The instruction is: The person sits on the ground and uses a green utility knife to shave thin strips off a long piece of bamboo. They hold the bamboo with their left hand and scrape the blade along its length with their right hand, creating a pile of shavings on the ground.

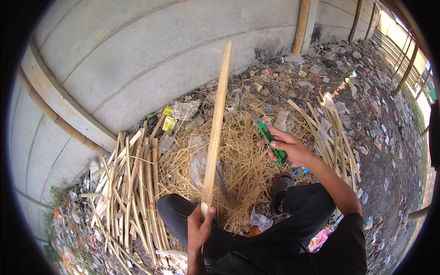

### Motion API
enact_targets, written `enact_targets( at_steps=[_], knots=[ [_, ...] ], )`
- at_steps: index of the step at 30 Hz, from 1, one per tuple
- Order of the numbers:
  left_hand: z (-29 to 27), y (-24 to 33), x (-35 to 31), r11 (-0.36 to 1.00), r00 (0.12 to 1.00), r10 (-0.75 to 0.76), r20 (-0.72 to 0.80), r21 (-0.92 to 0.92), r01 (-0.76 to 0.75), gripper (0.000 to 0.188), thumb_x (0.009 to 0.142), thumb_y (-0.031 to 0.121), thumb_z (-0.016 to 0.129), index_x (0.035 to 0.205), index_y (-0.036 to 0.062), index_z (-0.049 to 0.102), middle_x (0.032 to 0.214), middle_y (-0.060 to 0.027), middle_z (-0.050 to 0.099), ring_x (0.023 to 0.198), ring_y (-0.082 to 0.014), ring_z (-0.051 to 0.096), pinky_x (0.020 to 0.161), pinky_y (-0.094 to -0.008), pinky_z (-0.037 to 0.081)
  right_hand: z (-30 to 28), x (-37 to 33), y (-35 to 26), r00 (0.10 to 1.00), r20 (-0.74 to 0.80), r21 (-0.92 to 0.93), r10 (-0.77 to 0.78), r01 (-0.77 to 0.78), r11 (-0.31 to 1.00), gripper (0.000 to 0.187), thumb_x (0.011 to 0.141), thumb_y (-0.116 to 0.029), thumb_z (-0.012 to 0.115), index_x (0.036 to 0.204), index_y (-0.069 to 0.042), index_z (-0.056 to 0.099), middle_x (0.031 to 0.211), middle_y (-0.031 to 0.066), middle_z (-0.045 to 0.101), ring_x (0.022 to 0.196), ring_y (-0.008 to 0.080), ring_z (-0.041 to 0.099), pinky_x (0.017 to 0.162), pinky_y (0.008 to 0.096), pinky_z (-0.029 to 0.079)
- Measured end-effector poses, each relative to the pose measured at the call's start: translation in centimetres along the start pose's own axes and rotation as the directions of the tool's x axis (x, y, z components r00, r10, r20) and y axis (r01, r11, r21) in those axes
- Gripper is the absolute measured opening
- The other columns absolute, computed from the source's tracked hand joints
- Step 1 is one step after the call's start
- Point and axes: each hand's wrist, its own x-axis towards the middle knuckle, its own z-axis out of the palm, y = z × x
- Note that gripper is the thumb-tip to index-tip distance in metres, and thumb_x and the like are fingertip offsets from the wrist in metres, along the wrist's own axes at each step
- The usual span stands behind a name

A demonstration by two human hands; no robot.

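My left hand [200, 229] grips the lower end of a long, pale bamboo strip [217, 123], which stands nearly upright and tapers to a point at its top. To the right of the strip, my right hand [288, 145] is closed around a green utility knife [266, 133]. The knife's blade is out and points up and to the left, apart from the strip. Under both hands lies a heap of thin, straw-coloured shavings [247, 169]. Part of the right hand's grip is hidden behind the knife and its own fingers.
A pile of bamboo strips [130, 192] lies to my left, and more strips [337, 137] lie to the right. A concrete wall [183, 41] rises ahead. Litter [389, 160] covers the ground. My bent legs [293, 211] are below, with a dark shoe [280, 192] beside the shavings.
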Motion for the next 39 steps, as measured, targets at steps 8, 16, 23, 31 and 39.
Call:
enact_targets(
  at_steps=[8, 16, 23, 31, 39],
  knots=[
    [0.2, 0.0, 0.0, 1.000, 1.000, -0.011, 0.022, -0.009, 0.012, 0.040, 0.109, 0.035, 0.073, 0.095, -0.0018, 0.068, 0.067, 0.0035, 0.055, 0.062, -0.0046, 0.046, 0.053, -0.0294, 0.036, -1.1, 0.4, 0.8, 1.000, 0.006, -0.072, -0.007, 0.007, 0.997, 0.059, 0.117, -0.008, 0.045, 0.174, -0.006, 0.030, 0.109, 0.0054, 0.063, 0.068, 0.0062, 0.045, 0.060, 0.0260, 0.042],
    [0.1, 0.4, -0.1, 0.999, 0.999, -0.026, 0.039, -0.035, 0.028, 0.041, 0.109, 0.038, 0.072, 0.093, 0.0004, 0.067, 0.065, 0.0047, 0.054, 0.058, -0.0033, 0.046, 0.051, -0.0279, 0.035, -0.4, 0.4, 0.1, 0.986, -0.138, -0.130, 0.092, -0.110, 0.985, 0.042, 0.119, -0.025, 0.049, 0.154, -0.004, 0.055, 0.086, -0.0035, 0.053, 0.059, 0.0039, 0.038, 0.052, 0.0260, 0.035],
    [0.1, -1.0, 0.1, 1.000, 1.000, 0.005, 0.024, 0.012, -0.005, 0.040, 0.109, 0.036, 0.073, 0.094, -0.0006, 0.067, 0.066, 0.0037, 0.055, 0.062, -0.0047, 0.046, 0.054, -0.0292, 0.036, -0.3, 0.3, 0.1, 0.986, -0.163, -0.183, 0.041, -0.071, 0.980, 0.030, 0.118, -0.031, 0.053, 0.129, -0.005, 0.063, 0.080, -0.0050, 0.050, 0.055, 0.0031, 0.036, 0.050, 0.0256, 0.033],
    [0.2, -0.8, 0.1, 1.000, 1.000, -0.018, 0.025, 0.017, 0.017, 0.040, 0.108, 0.036, 0.073, 0.094, -0.0010, 0.067, 0.068, 0.0020, 0.055, 0.065, -0.0062, 0.046, 0.056, -0.0304, 0.037, -0.4, 0.2, -0.1, 0.976, -0.208, -0.196, 0.070, -0.111, 0.974, 0.043, 0.119, -0.034, 0.051, 0.147, -0.003, 0.065, 0.075, -0.0054, 0.048, 0.053, 0.0033, 0.034, 0.049, 0.0255, 0.032],
    [0.2, 0.0, -0.2, 1.000, 0.999, -0.024, 0.026, 0.013, 0.024, 0.042, 0.109, 0.038, 0.072, 0.093, -0.0006, 0.067, 0.066, 0.0022, 0.054, 0.062, -0.0057, 0.046, 0.055, -0.0300, 0.037, -0.9, 0.4, 0.9, 0.971, -0.203, -0.077, 0.127, -0.145, 0.986, 0.048, 0.119, -0.025, 0.048, 0.161, 0.000, 0.049, 0.084, -0.0016, 0.052, 0.064, 0.0053, 0.044, 0.057, 0.0277, 0.041]
  ],
)
